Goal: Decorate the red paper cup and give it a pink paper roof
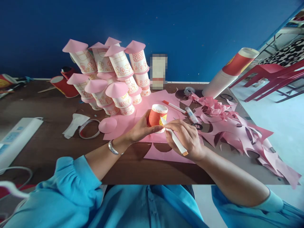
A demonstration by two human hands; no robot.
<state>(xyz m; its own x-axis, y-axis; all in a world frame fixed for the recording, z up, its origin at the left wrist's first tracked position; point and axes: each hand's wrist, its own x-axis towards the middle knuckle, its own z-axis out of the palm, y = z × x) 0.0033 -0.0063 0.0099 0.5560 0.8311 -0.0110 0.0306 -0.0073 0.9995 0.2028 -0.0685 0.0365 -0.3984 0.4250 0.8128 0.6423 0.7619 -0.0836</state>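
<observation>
A red paper cup (155,116) with a yellow patch and a white rim stands at the middle of the table, over pink paper (152,98). My left hand (142,127) is wrapped round its left side, thumb across the front. Between the fingers of my right hand (184,136) is a white marker (177,141) with an orange end, its tip at the front of the cup. A red and white marker (174,107) and a glue stick (191,114) lie to the right of the cup.
Decorated cup towers with pink cones (118,90) stand at the back left. A tall cup stack (219,84) leans at the back right, behind pink scraps (239,136). Tape roll (89,129), pink cone (107,125) and power strip (17,139) lie on the left.
</observation>
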